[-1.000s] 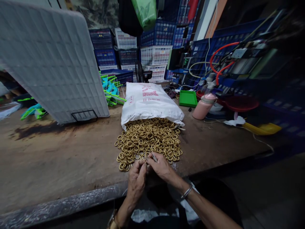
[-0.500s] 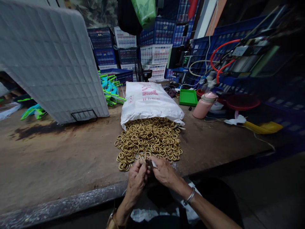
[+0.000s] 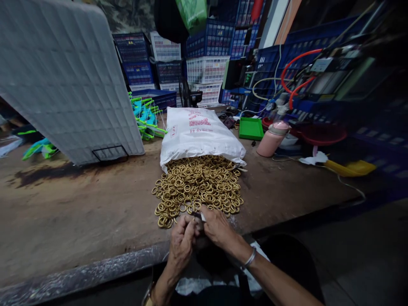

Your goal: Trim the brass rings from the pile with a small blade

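A heap of brass rings (image 3: 197, 185) spills from the open mouth of a white sack (image 3: 199, 131) onto the brown workbench (image 3: 79, 212). My left hand (image 3: 181, 244) and my right hand (image 3: 218, 227) meet at the near edge of the heap. Both are closed, fingertips pinched together around a small metal piece (image 3: 201, 216) that I cannot make out. The right wrist wears a metal bangle (image 3: 250, 258).
A grey quilted panel (image 3: 66, 80) leans at the left. Green and blue plastic parts (image 3: 146, 117) lie behind it. A pink bottle (image 3: 270, 140), green tray (image 3: 251, 128), red bowl (image 3: 323, 136) and yellow scoop (image 3: 350, 168) stand right. Crates (image 3: 207, 70) stack behind.
Both hands have drawn slightly closer together and shifted a little towards me; the small metal piece in the right fingers now sits between both hands. The ring heap is unchanged.
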Motion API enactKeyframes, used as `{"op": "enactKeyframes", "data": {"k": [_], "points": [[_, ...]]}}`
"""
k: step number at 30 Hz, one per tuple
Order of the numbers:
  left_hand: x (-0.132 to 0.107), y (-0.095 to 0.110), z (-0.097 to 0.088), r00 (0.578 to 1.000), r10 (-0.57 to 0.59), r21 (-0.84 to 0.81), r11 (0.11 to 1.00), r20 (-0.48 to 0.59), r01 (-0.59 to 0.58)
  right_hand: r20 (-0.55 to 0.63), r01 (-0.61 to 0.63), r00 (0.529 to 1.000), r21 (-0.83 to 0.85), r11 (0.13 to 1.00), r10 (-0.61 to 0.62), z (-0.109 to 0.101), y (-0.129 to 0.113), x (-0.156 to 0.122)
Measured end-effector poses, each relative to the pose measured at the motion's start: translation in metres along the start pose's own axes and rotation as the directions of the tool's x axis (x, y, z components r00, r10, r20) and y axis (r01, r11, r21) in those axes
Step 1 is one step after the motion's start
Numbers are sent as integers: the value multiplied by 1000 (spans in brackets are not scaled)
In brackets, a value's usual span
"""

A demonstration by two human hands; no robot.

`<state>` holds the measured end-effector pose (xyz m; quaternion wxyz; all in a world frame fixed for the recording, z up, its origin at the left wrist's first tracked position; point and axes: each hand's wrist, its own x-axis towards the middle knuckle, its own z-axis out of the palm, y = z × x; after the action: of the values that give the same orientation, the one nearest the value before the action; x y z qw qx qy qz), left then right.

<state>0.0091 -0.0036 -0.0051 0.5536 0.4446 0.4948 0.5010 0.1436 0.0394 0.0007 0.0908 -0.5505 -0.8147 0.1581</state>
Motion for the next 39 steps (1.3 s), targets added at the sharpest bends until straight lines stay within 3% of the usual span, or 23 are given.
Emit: {"op": "enactKeyframes", "data": {"k": [3, 6, 14, 18, 21, 26, 31, 35, 39], "points": [[-7, 6, 2, 993, -113, -148, 982, 23, 115, -56, -104, 993, -59, 993, 101, -1, 8, 6], [-7, 6, 1, 972, -231, -343, 910, 52, 235, -134, -116, 986, -86, 990, 104, -4, 8, 12], [-2, 2, -8, 977, -191, -533, 819, 92, 211, -129, -140, 984, -155, 978, 120, 4, -9, 24], [-2, 4, -14, 950, -276, -602, 737, 146, 307, -130, -141, 984, -153, 978, 121, 10, -6, 28], [1, 4, -18, 932, -345, -637, 696, 108, 331, -150, -78, 987, -81, 994, 65, 6, -2, 26], [9, 3, -13, 949, -315, -554, 790, 1, 263, -145, 96, 987, 212, 973, -66, -3, -4, 17], [10, -3, -7, 981, -189, -339, 927, -50, 161, -137, 110, 989, 439, 892, -54, -5, -10, 10], [9, -7, -7, 984, -128, -162, 981, -124, 107, -81, 37, 997, 660, 750, 21, -2, -15, 8], [8, -3, -4, 971, 95, -8, 995, -219, -99, 73, -121, 992, 802, 585, 105, 2, -18, 8]]}}
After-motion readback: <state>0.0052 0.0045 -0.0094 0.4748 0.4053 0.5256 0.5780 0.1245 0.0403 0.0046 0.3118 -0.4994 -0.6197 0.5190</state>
